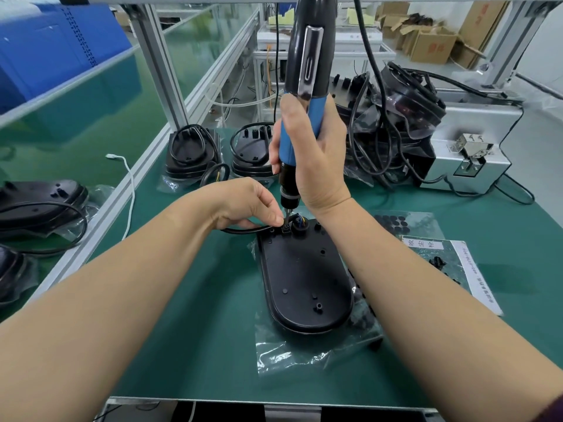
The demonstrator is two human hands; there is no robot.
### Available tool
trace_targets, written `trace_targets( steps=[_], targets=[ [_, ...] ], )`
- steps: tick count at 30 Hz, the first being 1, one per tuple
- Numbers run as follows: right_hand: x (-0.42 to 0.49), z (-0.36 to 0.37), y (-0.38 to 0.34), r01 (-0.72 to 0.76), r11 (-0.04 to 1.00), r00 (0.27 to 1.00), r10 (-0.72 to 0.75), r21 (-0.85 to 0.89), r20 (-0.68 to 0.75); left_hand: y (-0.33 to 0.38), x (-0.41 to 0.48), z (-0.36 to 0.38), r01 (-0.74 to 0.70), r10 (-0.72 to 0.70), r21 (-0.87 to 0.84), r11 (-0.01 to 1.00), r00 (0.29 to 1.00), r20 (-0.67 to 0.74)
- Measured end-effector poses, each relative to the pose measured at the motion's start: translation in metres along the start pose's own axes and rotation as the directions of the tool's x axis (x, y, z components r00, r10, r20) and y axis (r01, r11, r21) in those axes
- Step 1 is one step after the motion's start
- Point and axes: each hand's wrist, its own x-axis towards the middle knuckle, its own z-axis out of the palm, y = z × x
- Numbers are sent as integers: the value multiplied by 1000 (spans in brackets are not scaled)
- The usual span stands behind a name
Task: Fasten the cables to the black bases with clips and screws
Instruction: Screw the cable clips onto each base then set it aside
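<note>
Cable (243, 230) pinched against the black base (304, 278) by my left grip (243, 205); right grip (313, 153) clasps the screwdriver (300, 132), seemingly screwing the clip (286, 228); keep it plumb.

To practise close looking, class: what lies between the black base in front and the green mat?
A clear plastic bag, spread under the base, in the head view.

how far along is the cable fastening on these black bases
In hand: the right hand holds the electric screwdriver upright, bit down at the clip on the black base, while the left hand pinches the cable beside it. Perhaps done: two stacks of bases with coiled cables behind, though their clips are not visible. Probably left: the tangled pile of bases at the back right.
</note>
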Motion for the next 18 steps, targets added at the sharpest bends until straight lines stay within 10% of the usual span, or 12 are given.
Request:
trace_targets(
  steps=[18],
  targets=[
    [-9,-2,-3,23,998,999,-21,-57,47,0,-4,9,-63,71,95,994,993,-89]
  ],
)
